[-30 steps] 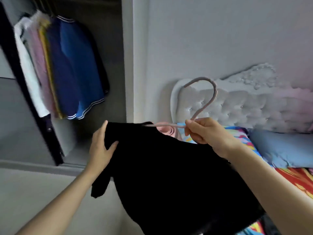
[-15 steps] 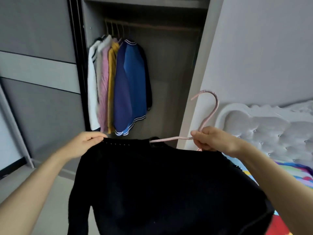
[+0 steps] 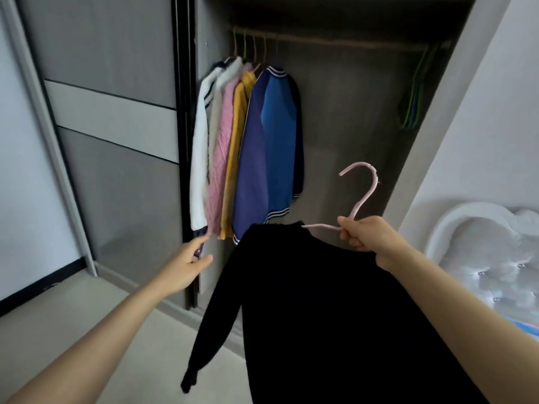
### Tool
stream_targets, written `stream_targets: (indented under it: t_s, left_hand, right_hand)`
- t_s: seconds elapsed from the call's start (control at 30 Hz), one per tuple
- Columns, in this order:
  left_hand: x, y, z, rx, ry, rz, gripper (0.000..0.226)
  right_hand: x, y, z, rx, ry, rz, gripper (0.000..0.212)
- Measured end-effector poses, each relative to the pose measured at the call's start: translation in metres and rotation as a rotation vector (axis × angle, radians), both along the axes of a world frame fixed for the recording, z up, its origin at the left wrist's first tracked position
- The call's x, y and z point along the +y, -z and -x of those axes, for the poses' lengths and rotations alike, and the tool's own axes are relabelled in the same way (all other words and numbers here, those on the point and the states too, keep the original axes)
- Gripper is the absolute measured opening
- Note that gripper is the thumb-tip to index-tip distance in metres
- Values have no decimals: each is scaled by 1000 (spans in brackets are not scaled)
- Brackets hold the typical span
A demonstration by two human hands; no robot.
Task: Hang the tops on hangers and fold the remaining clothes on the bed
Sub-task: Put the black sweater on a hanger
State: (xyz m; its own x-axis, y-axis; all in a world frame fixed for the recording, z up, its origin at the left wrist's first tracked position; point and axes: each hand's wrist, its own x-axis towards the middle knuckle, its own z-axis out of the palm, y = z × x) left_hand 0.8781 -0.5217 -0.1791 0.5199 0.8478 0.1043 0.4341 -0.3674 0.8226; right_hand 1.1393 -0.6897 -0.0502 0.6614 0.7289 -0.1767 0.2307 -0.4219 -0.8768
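A black long-sleeved top (image 3: 315, 310) hangs on a pink hanger (image 3: 360, 196), hook up, in front of the open wardrobe. My right hand (image 3: 364, 233) grips the hanger at the base of its hook. My left hand (image 3: 189, 263) is off the top and reaches out to the left, fingers extended, by the lower hems of the hanging clothes and the sliding door's edge. Several tops (image 3: 248, 147) in white, pink, yellow and blue hang at the left end of the wardrobe rail (image 3: 335, 43).
Spare green and blue hangers (image 3: 414, 94) hang at the rail's right end. A grey sliding door (image 3: 110, 135) stands to the left. The bed's white tufted headboard (image 3: 481, 252) is at lower right, behind a white wall (image 3: 501, 112).
My view turned toward the wardrobe and moved closer. My left hand let go of the black top's shoulder and reached left toward the hanging clothes. The top now hangs from my right hand alone.
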Motion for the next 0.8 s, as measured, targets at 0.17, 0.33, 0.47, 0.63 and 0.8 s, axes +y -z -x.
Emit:
stream_targets:
  t_s: [0.17,0.33,0.47,0.63,0.8]
  left_hand:
    - [52,-20,-34,68,-41,-88,48]
    - [108,-43,-86,109,-61,-164,52]
    - [146,-57,-121,85,-50,-207,51]
    - [186,-71,-148,107,-48,-280,53]
    - [231,-92,-174,143,-78,-432,53]
  right_hand:
    - [65,14,-61,339,92,-165,27]
    - [122,10,-107,457,28,-226,21]
    - [157,-3,-128,464,-2,-261,12]
    - [211,-15,-147,413,0,-393,13]
    - [264,-37,-164,296,84,-596,14]
